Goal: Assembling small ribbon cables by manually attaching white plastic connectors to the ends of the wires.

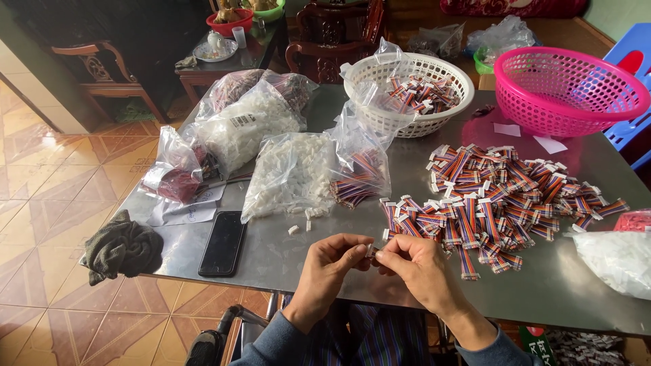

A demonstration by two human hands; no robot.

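The left hand (330, 268) and right hand (415, 268) meet at the near edge of the metal table (298, 254), fingertips pressed together on one small white connector (371, 251), pinched from both sides so it sits steady at chest height, close to the eyes. The rest of that piece is hidden behind the fingers. At two o'clock from the hands, within easy reach of the right one, lies a loose heap of striped ribbon cables (502, 196) with white ends. At twelve o'clock lean clear bags of white plastic housings (291, 173), a few spilled out. Farther off at one o'clock stands a white basket (410, 91) holding more cables, and a pink basket (566, 88) beyond. At nine o'clock lie a black phone (222, 242) and a dark cloth (123, 247).
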